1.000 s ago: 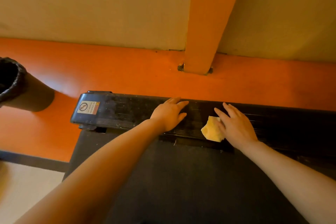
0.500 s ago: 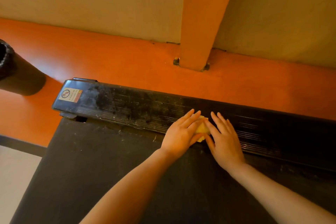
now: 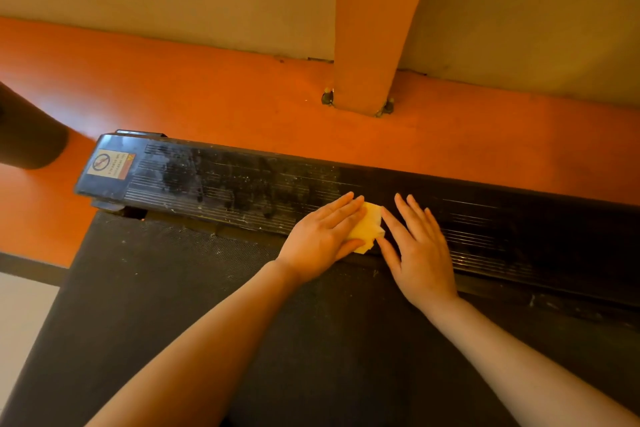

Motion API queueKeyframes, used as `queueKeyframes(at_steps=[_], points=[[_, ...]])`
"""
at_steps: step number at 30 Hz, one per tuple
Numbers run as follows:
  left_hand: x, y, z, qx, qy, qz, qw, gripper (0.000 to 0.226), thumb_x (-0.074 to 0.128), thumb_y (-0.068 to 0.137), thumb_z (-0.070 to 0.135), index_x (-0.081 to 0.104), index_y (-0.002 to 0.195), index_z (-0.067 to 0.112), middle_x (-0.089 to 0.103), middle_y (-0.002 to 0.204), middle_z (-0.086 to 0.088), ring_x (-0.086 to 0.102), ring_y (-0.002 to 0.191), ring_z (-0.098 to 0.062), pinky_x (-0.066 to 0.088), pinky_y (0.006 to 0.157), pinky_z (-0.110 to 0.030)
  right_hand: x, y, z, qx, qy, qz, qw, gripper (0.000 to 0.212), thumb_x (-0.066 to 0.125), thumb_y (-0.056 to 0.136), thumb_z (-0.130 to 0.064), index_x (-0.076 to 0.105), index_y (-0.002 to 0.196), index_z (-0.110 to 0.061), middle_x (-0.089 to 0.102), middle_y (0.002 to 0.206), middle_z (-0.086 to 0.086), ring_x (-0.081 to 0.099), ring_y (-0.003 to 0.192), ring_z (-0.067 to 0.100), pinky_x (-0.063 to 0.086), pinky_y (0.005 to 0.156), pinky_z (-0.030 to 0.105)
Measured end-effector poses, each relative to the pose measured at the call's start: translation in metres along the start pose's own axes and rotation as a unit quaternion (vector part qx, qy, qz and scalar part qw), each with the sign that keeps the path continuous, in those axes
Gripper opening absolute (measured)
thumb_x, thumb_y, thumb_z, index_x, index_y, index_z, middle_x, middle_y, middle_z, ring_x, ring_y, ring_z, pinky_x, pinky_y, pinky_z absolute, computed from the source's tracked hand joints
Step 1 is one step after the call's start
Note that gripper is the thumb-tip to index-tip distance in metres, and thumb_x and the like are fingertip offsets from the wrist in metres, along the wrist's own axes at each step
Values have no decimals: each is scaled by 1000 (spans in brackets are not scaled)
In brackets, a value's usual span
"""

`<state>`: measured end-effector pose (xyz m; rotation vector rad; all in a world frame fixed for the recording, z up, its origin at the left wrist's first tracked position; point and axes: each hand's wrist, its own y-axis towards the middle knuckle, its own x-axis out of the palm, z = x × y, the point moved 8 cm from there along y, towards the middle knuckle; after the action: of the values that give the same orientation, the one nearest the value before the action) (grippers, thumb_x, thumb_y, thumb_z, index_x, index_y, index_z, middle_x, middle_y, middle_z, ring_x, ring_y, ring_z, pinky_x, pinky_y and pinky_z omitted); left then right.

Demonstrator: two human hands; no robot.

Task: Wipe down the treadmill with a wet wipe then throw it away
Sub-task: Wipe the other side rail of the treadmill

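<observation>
A folded pale wet wipe point(image 3: 367, 225) lies on the ribbed black side rail point(image 3: 221, 187) of the treadmill. My left hand point(image 3: 322, 236) presses flat on the wipe's left part with straight fingers. Just to the right, my right hand point(image 3: 420, 250) lies flat on the rail, its thumb touching the wipe's right edge. Dusty smears cover the rail to the left of the hands. The dark treadmill belt point(image 3: 194, 305) fills the lower part of the view under both forearms.
A warning sticker point(image 3: 112, 165) marks the rail's left end cap. Orange floor point(image 3: 207, 94) runs behind the rail, with an orange post point(image 3: 370, 45) bolted to it against a beige wall. A dark cylinder point(image 3: 27, 135) stands at the far left.
My left hand has come from the bare rail onto the wipe. My right hand has slid off the wipe and now lies beside it. The camera has shifted right.
</observation>
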<state>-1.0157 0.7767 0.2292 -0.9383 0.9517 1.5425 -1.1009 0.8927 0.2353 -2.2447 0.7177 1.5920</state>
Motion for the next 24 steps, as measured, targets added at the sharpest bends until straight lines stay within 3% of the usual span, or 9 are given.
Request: queueKeyframes(at_steps=[9,16,20,24], points=[[-20,-34,-39,-120,9,53,991,57,41,97,45,50,139,8,43,150,-9,33,142,-26,39,106,-43,3,18,-16,-5,-34,-15,999,45,50,98,-33,52,139,-14,40,151,14,30,144,30,20,114,44],[-13,-34,-26,-52,-6,59,997,46,39,102,30,44,145,12,39,152,-9,28,145,-24,24,119,-38,9,46,-25,5,-31,-5,999,42,50,99,-23,51,140,-12,40,151,16,31,143,32,20,115,43],[-12,-27,-27,-2,-1,37,999,43,41,102,29,51,140,12,44,149,-10,36,141,-27,33,115,-42,10,44,-25,3,-31,8,999,43,44,99,-27,52,139,-12,42,150,16,33,142,32,21,114,43],[-13,-9,-35,-25,1,28,999,46,41,100,33,54,138,10,48,146,-10,41,138,-26,37,112,-41,10,44,-25,1,-32,8,999,42,46,100,-27,50,140,-13,40,151,15,32,143,30,19,115,42]])
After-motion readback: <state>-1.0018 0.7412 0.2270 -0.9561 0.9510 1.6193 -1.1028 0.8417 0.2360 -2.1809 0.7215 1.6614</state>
